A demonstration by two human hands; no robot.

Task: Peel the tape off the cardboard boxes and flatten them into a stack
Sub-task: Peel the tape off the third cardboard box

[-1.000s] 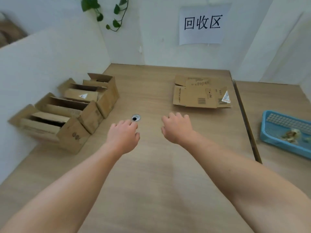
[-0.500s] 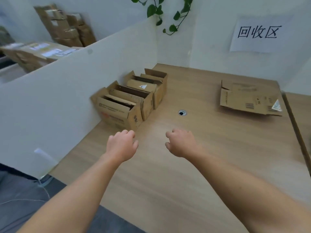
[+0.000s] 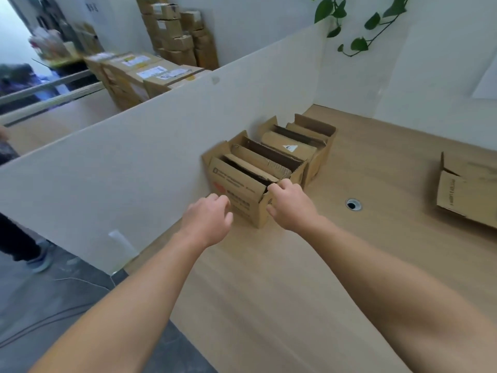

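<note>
- My right hand (image 3: 289, 205) grasps the nearest box (image 3: 234, 183) at its top corner.
- My left hand (image 3: 208, 220) curls against its front; I cannot tell if it grips.

Wooden table (image 3: 295, 265) with cardboard boxes (image 3: 269, 162)

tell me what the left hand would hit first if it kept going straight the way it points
The left hand would likely meet the printed front face of the nearest cardboard box; its fingers look close, perhaps touching.
</note>
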